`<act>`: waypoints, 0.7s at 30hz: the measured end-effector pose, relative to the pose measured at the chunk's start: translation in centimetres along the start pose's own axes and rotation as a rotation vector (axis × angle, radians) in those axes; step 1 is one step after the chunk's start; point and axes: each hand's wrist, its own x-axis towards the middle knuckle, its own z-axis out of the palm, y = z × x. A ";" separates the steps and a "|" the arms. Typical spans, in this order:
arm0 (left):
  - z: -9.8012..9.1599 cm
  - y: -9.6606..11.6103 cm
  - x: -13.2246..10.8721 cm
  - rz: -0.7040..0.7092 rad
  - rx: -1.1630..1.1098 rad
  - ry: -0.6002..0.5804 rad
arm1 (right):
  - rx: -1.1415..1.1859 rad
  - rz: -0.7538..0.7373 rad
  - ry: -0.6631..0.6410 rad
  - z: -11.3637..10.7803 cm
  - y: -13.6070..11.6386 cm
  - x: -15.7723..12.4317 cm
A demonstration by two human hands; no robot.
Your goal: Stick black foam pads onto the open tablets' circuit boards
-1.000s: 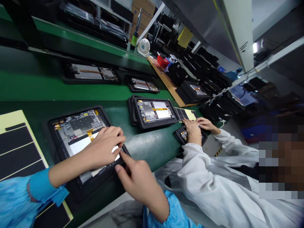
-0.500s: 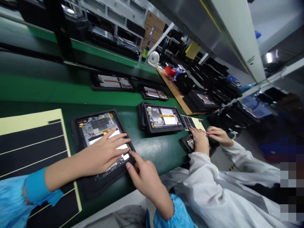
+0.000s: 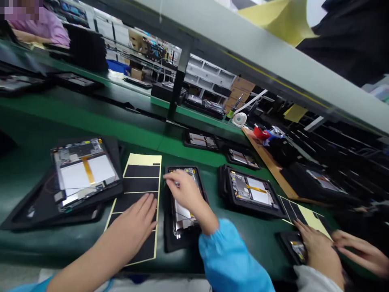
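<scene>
In the head view, the left hand (image 3: 132, 223) is over the sheet of black strips (image 3: 141, 172), fingers stretched out. Well apart from it, the right hand (image 3: 185, 192) bends its fingers above the opened tablet (image 3: 184, 221), which lies beneath it; whether they pinch anything, I cannot tell. Beyond the right hand sit a framed tablet (image 3: 255, 190) and a co-worker's hand (image 3: 322, 251).
</scene>
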 end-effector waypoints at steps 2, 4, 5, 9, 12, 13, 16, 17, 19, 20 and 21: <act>2.6 -1.3 -1.3 -0.122 0.036 0.059 | -0.065 -0.036 -0.027 1.2 1.3 5.6; 4.4 -1.8 -2.2 -0.159 0.009 0.091 | -0.094 -0.069 -0.082 2.4 2.7 9.8; 4.9 -1.8 -2.5 -0.164 -0.014 0.100 | -0.099 -0.086 -0.116 2.9 3.3 11.3; 4.9 -1.5 -3.0 -0.168 -0.103 0.130 | -0.099 -0.126 -0.192 4.1 5.0 13.0; 4.3 -1.5 -3.0 -0.166 -0.167 0.140 | -0.085 -0.141 -0.202 4.1 5.6 12.1; 4.3 -1.5 -3.0 -0.163 -0.179 0.143 | -0.080 -0.144 -0.202 4.0 5.7 11.8; 4.1 -1.6 -2.9 -0.148 -0.161 0.148 | -0.056 -0.149 -0.199 3.7 5.9 11.1; 4.0 -1.6 -2.9 -0.141 -0.150 0.151 | -0.046 -0.152 -0.199 3.7 6.0 11.0; 3.7 -1.7 -2.8 -0.128 -0.137 0.162 | -0.024 -0.155 -0.201 3.6 6.1 10.7; 3.6 -1.7 -2.8 -0.123 -0.136 0.173 | -0.014 -0.154 -0.201 3.5 6.1 10.6; 3.6 -1.7 -2.8 -0.120 -0.135 0.184 | -0.006 -0.150 -0.199 3.5 6.2 10.5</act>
